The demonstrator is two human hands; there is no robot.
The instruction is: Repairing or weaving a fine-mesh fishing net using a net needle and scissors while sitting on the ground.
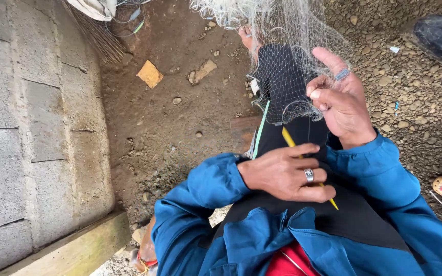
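Net mending, mid-stitch by the look of it. Left hand [287, 174] closed around a thin yellow needle [310, 168], tip pointing down over the lap. Right hand [341, 105] pinches the fine pale net [287, 61], fingers curled, mesh stretched over the knee. Next stitch needs the needle threaded through a taut mesh loop. Dirt ground [170, 117], rough block wall [31, 128] alongside

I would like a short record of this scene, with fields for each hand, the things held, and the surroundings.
left hand: holds a yellow needle across the lap
right hand: raised, fingers pinching the net
net: fine pale mesh, draped over the knee
clothing: blue jacket, dark trousers
ground: bare soil with pebbles
left side: grey block wall
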